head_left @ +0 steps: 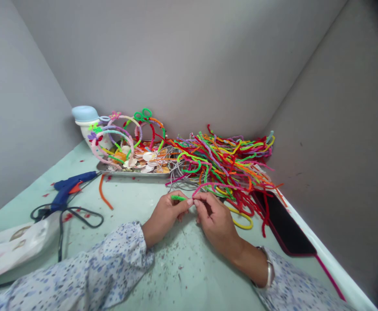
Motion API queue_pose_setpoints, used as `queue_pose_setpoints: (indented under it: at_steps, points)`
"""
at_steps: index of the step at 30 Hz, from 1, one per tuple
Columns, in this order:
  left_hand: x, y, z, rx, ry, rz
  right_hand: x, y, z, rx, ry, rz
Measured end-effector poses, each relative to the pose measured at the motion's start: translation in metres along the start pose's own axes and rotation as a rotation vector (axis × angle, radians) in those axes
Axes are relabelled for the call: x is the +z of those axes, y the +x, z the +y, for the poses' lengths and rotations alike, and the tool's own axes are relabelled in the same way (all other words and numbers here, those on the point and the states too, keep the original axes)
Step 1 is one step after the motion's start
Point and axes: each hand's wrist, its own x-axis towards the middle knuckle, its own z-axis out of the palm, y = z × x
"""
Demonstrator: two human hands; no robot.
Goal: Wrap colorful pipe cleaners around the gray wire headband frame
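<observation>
My left hand (167,214) is closed in a pinch, with a short green pipe cleaner (177,198) showing between its thumb and fingers. Close against it, my right hand (217,221) pinches a pink pipe cleaner (200,188) near its end. The fingertips of both hands meet over the table, where the green and pink pieces come together; whether they are joined is hidden by the fingers. Right behind my hands lies a large tangled pile of coloured pipe cleaners (223,157). A yellow loop (242,225) rests beside my right hand.
Decorated headbands (132,141) stand in a metal tray (133,174) of shells, beside a blue-lidded container (85,115). To the left are a blue glue gun (66,190) with its cord, an orange pipe cleaner (104,195) and a white bag (23,242). A phone (286,226) lies right.
</observation>
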Motion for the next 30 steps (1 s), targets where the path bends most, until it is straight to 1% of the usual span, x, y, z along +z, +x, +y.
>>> queue_pose_setpoints:
  at_steps: [11,18,24,30]
  points:
    - [-0.0003,-0.0001,-0.0012,0.013,-0.026,-0.006,-0.001,0.0005,-0.0001,-0.006,-0.016,-0.01]
    - [-0.0006,-0.0002,-0.0025,0.045,-0.024,-0.001,-0.0016,0.0002,-0.0018,0.004,-0.029,-0.023]
    - [0.0003,-0.001,-0.0014,0.045,-0.019,0.015,-0.0036,-0.0004,-0.0035,0.046,-0.02,-0.067]
    - [-0.0002,-0.0004,-0.0032,0.038,-0.017,0.018,-0.0025,-0.0004,-0.0029,0.107,0.051,-0.092]
